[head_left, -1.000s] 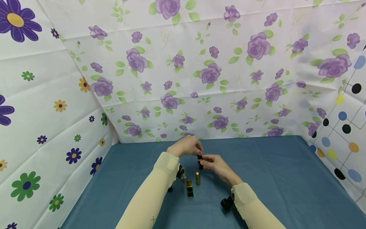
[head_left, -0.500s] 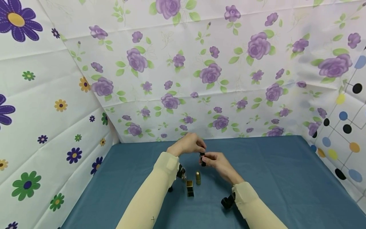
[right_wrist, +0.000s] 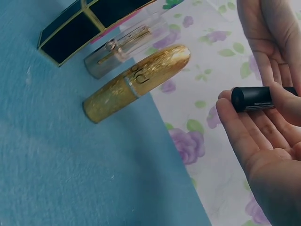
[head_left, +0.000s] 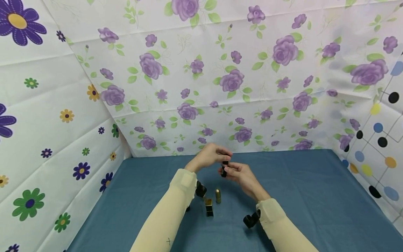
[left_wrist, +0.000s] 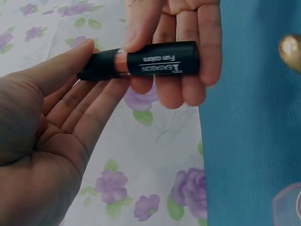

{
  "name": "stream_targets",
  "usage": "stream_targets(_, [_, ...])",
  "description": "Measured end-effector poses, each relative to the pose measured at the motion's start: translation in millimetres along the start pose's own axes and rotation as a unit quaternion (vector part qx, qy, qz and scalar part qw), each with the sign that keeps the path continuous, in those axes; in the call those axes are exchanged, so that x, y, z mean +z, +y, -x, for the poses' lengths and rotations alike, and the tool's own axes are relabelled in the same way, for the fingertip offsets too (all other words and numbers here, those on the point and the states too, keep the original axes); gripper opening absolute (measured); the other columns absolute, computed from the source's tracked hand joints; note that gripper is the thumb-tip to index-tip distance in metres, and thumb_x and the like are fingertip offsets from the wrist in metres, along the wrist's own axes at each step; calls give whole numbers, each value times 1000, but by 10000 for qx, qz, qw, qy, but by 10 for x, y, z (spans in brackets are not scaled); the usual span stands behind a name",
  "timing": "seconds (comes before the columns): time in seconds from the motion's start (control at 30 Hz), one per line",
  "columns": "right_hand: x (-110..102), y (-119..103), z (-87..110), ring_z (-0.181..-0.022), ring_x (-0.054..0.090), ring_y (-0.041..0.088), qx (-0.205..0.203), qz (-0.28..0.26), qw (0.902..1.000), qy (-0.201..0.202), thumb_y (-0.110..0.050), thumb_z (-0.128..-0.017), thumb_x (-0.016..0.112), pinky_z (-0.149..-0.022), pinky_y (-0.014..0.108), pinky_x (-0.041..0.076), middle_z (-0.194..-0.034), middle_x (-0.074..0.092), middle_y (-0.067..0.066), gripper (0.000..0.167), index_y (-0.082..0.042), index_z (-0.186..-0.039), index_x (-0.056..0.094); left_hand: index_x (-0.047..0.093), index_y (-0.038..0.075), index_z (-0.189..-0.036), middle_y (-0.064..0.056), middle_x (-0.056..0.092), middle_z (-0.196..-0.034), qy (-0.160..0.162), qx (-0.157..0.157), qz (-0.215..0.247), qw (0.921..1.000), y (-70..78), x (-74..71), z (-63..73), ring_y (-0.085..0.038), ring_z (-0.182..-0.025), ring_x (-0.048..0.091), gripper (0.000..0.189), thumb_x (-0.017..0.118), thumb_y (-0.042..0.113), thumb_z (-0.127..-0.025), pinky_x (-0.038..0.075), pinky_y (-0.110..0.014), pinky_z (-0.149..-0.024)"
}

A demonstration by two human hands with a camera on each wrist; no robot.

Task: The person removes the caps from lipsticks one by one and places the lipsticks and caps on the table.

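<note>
Both hands hold a black lipstick [left_wrist: 164, 59] with white lettering, raised above the far part of the table. My left hand [head_left: 208, 156] pinches its shorter black end [left_wrist: 101, 65] between thumb and fingers. The longer lettered part lies across the fingers of my right hand [head_left: 244, 176], the thumb pressing on it. A narrow orange band [left_wrist: 121, 62] shows between the two black parts in the left wrist view. Nearer on the table stand a gold bullet-shaped lipstick [right_wrist: 136, 84] and a square black case with gold edges [head_left: 209, 207].
Beside the gold lipstick stands a clear tube [right_wrist: 127, 44] with a gold-coloured inside, seen in the right wrist view. A blue cloth [head_left: 299, 196] covers the table. Flowered sheets [head_left: 201, 87] hang behind it and at the left, a dotted sheet [head_left: 377, 154] at the right.
Both hands have moved a little away from me and to the right, carrying the black lipstick. My left wrist's camera now covers the clear tube in the head view.
</note>
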State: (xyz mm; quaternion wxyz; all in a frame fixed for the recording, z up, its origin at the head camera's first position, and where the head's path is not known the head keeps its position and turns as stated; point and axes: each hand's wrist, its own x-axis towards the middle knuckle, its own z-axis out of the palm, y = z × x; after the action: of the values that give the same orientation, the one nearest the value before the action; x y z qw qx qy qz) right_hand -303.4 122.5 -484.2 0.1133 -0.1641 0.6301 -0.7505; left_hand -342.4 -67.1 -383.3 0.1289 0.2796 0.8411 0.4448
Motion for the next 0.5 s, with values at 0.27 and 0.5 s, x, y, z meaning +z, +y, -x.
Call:
stream_targets(0.27, [0, -59, -6, -113, 72, 23, -35, -352, 9994, 46, -16, -106, 64, -110, 57, 45, -125, 72, 18, 45, 9, -143, 56, 77, 11, -126, -4, 74, -123, 144, 90, 452, 9988, -16, 14, -15, -19, -110, 69, 26, 69, 20, -103, 56, -42, -98])
stream_targets(0.5, [-10, -81, -13, -112, 73, 22, -98, -302, 9994, 106, -13, -105, 64, -103, 47, 54, -122, 73, 18, 45, 11, -143, 55, 76, 9, -127, -5, 74, -125, 186, 40, 671, 9976, -18, 36, -22, -19, -110, 70, 28, 72, 19, -101, 56, -43, -99])
